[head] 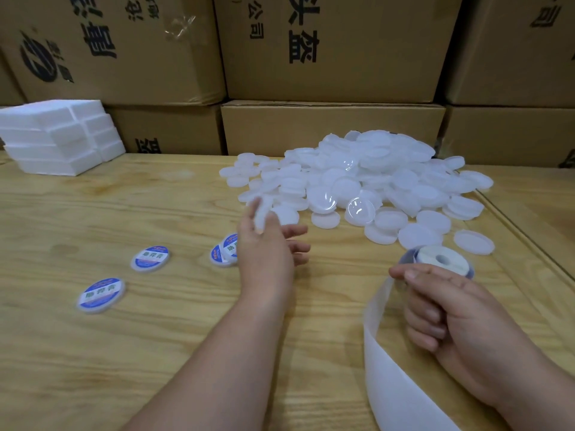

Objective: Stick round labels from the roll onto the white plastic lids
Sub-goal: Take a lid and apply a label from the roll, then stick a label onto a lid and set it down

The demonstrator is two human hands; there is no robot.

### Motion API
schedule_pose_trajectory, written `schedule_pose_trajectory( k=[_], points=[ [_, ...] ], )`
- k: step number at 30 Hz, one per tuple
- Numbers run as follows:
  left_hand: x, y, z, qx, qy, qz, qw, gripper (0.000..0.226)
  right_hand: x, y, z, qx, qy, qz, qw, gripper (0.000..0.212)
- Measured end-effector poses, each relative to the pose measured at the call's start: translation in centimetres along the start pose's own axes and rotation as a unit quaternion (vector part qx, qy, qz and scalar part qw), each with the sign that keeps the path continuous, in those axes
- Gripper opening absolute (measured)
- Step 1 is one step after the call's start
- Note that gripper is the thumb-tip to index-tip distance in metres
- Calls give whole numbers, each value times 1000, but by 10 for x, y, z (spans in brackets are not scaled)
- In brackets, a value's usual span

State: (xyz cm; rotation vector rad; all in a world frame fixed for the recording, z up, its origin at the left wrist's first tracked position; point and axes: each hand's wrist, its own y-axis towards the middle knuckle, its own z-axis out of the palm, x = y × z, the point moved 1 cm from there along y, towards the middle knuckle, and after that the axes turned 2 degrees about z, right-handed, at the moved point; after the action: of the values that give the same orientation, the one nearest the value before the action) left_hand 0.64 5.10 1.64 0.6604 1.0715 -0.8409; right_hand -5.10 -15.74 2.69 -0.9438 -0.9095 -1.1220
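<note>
Head view: left hand at the near edge of the lid pile, thumb and forefinger pinching a blank lid, likely picked up as the next to label. Right hand curled round the backing strip next to the label roll, probably to feed it. Labelled lids parked left on the table, away from blanks. Motion blur on the left hand; no label visible on the strip; strip end cut off at frame bottom.
</note>
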Motion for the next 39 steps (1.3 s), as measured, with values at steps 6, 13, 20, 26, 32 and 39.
schedule_pose_trajectory(
  k=[6, 13, 20, 26, 32, 39],
  points=[
    [9, -6, 8, 110, 358, 157, 914, 48, 0, 0, -2, 4, 1, 0, 1000, 18],
    [16, 5, 13, 77, 411, 95, 903, 82, -1, 2, -4, 8, -2, -1, 1000, 19],
    [23, 41, 26, 50, 588, 38, 807, 89, -2, 2, -4, 7, -4, -7, 1000, 18],
    [28, 32, 28, 58, 645, 107, 755, 55, -8, 0, -6, -58, -56, -70, 994, 22],
    [24, -12, 23, 145, 624, 165, 750, 51, -11, -4, -1, -91, -241, -177, 950, 12],
    [21, -43, 21, 206, 608, 213, 736, 53, -9, 1, 0, -63, -403, -201, 890, 14]
  ],
)
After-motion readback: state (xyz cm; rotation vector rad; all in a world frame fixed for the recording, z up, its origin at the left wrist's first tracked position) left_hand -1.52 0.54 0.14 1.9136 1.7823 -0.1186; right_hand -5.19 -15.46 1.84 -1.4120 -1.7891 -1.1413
